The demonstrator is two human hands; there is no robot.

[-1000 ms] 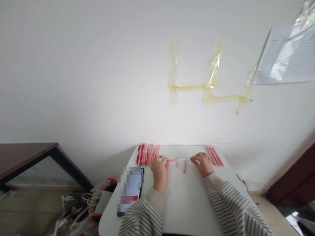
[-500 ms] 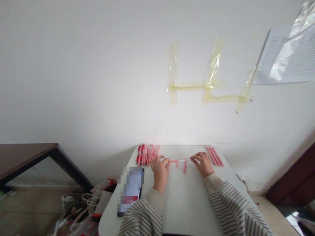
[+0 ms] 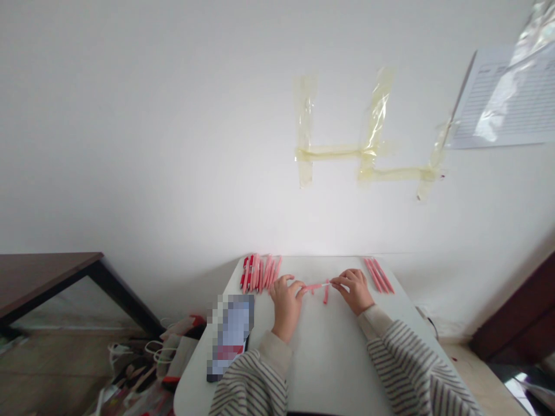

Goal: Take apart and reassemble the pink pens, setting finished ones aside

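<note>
My left hand (image 3: 286, 303) pinches a pink pen barrel (image 3: 313, 286) at its left end. My right hand (image 3: 355, 288) pinches the thin white refill (image 3: 326, 284) that runs into the barrel from the right. Both hands hover just over the white table (image 3: 329, 358). A short pink pen part (image 3: 325, 296) lies on the table below the barrel. A pile of red and pink pens (image 3: 258, 271) lies at the far left of the table, beside my left hand. A few pink barrels (image 3: 378, 275) lie at the far right, beside my right hand.
A phone (image 3: 230, 335) lies on the table's left edge. A dark wooden table (image 3: 47, 277) stands to the left, with bags and clutter (image 3: 147, 370) on the floor between. Tape strips (image 3: 364, 156) and a printed sheet (image 3: 507, 110) hang on the white wall behind.
My hands have drawn closer together, and less of the white refill shows between them as it slid into the pink barrel.
</note>
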